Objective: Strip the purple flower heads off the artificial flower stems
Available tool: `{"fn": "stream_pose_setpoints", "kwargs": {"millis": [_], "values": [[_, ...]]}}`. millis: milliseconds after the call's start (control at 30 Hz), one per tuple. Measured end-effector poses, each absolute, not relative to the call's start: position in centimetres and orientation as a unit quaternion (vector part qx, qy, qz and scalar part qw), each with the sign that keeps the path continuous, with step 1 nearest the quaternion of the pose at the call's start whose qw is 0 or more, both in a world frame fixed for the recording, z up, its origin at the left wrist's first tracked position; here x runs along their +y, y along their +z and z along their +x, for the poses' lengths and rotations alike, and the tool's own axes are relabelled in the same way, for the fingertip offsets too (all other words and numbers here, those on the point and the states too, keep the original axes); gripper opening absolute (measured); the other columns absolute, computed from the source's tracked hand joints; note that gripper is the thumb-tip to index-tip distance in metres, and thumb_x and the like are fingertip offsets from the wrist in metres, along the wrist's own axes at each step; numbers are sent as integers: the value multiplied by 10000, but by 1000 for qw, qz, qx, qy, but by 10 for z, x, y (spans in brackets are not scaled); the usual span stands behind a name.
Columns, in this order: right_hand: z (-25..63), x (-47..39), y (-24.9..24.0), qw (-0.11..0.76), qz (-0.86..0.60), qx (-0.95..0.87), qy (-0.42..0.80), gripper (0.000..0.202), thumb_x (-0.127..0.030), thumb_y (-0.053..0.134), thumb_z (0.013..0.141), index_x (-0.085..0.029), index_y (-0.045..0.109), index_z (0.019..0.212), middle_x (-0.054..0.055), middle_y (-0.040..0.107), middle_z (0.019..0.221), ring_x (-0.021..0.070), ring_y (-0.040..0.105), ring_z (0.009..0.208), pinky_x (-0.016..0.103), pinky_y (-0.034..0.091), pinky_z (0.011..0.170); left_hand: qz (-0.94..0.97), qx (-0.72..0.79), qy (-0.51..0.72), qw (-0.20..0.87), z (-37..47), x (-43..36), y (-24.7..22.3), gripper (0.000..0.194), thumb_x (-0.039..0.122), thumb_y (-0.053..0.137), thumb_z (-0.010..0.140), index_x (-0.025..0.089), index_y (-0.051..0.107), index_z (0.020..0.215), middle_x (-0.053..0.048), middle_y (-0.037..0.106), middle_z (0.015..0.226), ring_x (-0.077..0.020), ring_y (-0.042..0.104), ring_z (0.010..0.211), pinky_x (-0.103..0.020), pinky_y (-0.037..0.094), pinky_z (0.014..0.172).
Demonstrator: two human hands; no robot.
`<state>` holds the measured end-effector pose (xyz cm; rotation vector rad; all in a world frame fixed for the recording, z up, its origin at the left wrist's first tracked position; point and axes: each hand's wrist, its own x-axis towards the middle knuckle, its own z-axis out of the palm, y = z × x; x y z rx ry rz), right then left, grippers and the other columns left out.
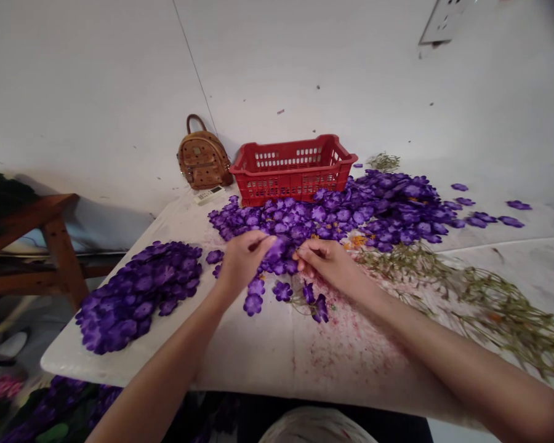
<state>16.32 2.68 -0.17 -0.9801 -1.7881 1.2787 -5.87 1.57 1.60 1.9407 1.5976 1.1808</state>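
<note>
My left hand (240,261) is over the table, thumb and forefinger pinched on a purple artificial flower (273,242). Just to its right, my right hand (325,261) has its fingertips pressed together; what they hold is too small to make out. Beneath both hands spreads a loose pile of purple flower pieces (346,212). Single purple flowers (253,304) lie nearer me, beside a thin stem with dark purple blooms (321,307). Small orange-yellow bits (356,242) sit by my right hand. Green stems (503,301) lie beyond my right forearm.
A denser heap of purple flowers (143,289) covers the table's left side. Behind the pile stand a red plastic crate (286,184) and a brown backpack (205,161), with a white remote (209,195) in front. Pink crumbs dot the white tabletop (258,357). A wooden stool (60,246) stands left.
</note>
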Motion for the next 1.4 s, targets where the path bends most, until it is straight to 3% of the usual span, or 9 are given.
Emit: {"fn": "stream_pose_setpoints", "kwargs": {"millis": [167, 333, 400, 533, 833, 1033, 1100, 1200, 1400], "values": [[186, 29, -11, 382, -405, -675, 485, 371, -478, 564, 971, -193, 696, 773, 45, 699, 713, 152, 577, 578, 287, 427, 568, 608, 760, 229, 32, -165, 5, 40, 355, 513, 648, 871, 202, 744, 729, -26, 605, 576, -192, 531, 576, -287, 320, 562], [201, 31, -8, 416, -424, -630, 499, 400, -537, 628, 922, -188, 696, 739, 44, 692, 716, 128, 534, 546, 278, 390, 532, 563, 808, 71, -157, -206, -7, 46, 448, 460, 623, 889, 160, 734, 1202, -177, 701, 1116, -390, 594, 1090, -426, 473, 850], [202, 31, -6, 421, -427, -627, 498, 406, -555, 640, 904, -188, 703, 743, 48, 691, 714, 130, 531, 546, 281, 389, 530, 622, 759, 147, -121, -182, -1, 39, 420, 480, 573, 925, 166, 742, 1147, -152, 715, 1086, -329, 622, 1056, -389, 475, 890], [201, 30, -6, 421, -425, -626, 500, 399, -558, 648, 893, -187, 708, 759, 46, 684, 698, 136, 538, 549, 287, 395, 542, 686, 694, 209, 58, -108, 26, 17, 447, 594, 590, 898, 205, 723, 721, -58, 718, 748, -223, 639, 732, -306, 446, 699], [205, 29, -15, 416, -421, -638, 493, 403, -522, 577, 959, -187, 686, 762, 46, 695, 739, 136, 547, 567, 287, 397, 560, 660, 622, 369, 206, -71, 55, -12, 68, 244, 690, 815, 178, 681, 804, -5, 698, 703, -163, 630, 650, -245, 417, 610], [204, 30, -13, 389, -438, -694, 418, 368, -442, 547, 965, -194, 648, 712, 27, 644, 654, 152, 535, 566, 299, 377, 573, 661, 691, 267, 119, -84, 48, 1, 300, 402, 670, 888, 177, 681, 689, -29, 645, 656, -199, 608, 663, -296, 428, 646], [202, 29, -12, 389, -439, -697, 412, 363, -426, 538, 966, -200, 627, 697, 15, 623, 627, 156, 535, 568, 302, 381, 586, 692, 678, 246, 30, -81, 45, 5, 223, 375, 760, 836, 168, 750, 921, -78, 712, 884, -259, 644, 870, -348, 481, 791], [199, 28, -11, 385, -438, -703, 408, 367, -416, 526, 969, -205, 609, 681, 10, 616, 630, 156, 534, 576, 304, 385, 599, 788, 574, 222, -13, -67, 47, 4, 496, 284, 809, 807, 182, 687, 1277, -120, 674, 1250, -306, 582, 1160, -412, 458, 1006], [199, 25, -12, 376, -437, -710, 405, 353, -391, 512, 962, -206, 622, 683, 7, 601, 612, 158, 529, 567, 305, 383, 600, 824, 524, 211, 41, -46, 65, -9, 134, 222, 649, 936, 194, 778, 961, -72, 759, 1047, -252, 641, 997, -373, 465, 954]]}}
